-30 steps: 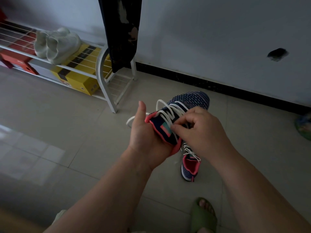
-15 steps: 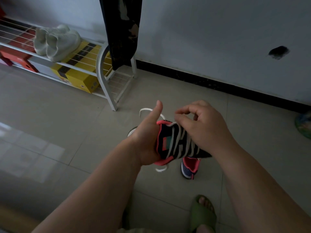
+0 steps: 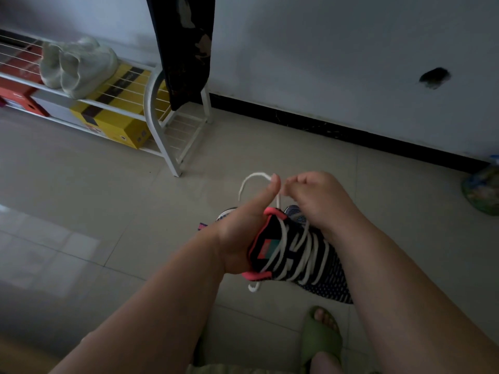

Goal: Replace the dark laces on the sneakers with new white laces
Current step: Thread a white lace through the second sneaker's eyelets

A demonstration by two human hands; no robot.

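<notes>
Centre frame | left hand (image 3: pixel 237 238) gripping sneaker (image 3: pixel 294 255) collar | right hand (image 3: pixel 321 201) pinching white lace (image 3: pixel 278 201) | limp, light; best held near tip

Sneaker (image 3: pixel 302 255) now turned in the left hand (image 3: pixel 240 236), tongue and white lace (image 3: pixel 297 247) rows facing up, toe pointing down to the right instead of away toward the wall. Left thumb raised higher, pressing a loop of lace end at its tip. Right hand (image 3: pixel 318 201) lifted off the tongue, now above the collar, fingers pinching the lace beside the thumb. Second sneaker (image 3: pixel 294 211) on the floor now mostly hidden behind the hands.
</notes>
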